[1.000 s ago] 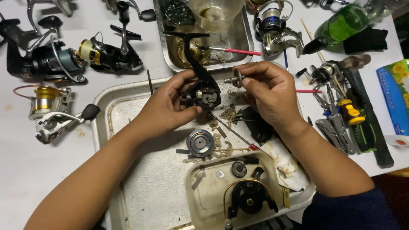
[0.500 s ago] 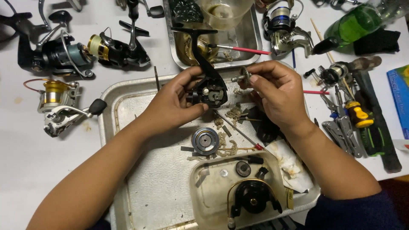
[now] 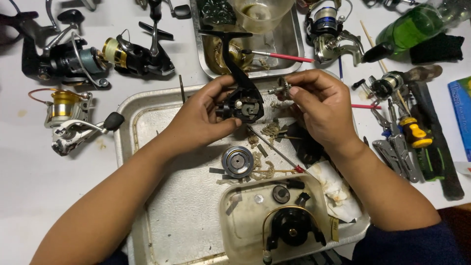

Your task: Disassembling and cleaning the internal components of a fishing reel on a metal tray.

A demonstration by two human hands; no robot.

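Black reel body [image 3: 241, 105] sits gripped in the left hand [image 3: 198, 120]; the right hand [image 3: 321, 110] pinches a small gear [image 3: 280, 88], which could slip into the cluttered metal tray [image 3: 147, 127].

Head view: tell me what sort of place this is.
Likely a fishing-reel repair bench. Spinning reels lie about, the left hand holds an opened black reel body over a metal tray, and hand tools lie to the right.

A flat blue package [image 3: 461, 115] with printed lettering lies at the table's right edge, cut off by the frame, beside the tools.
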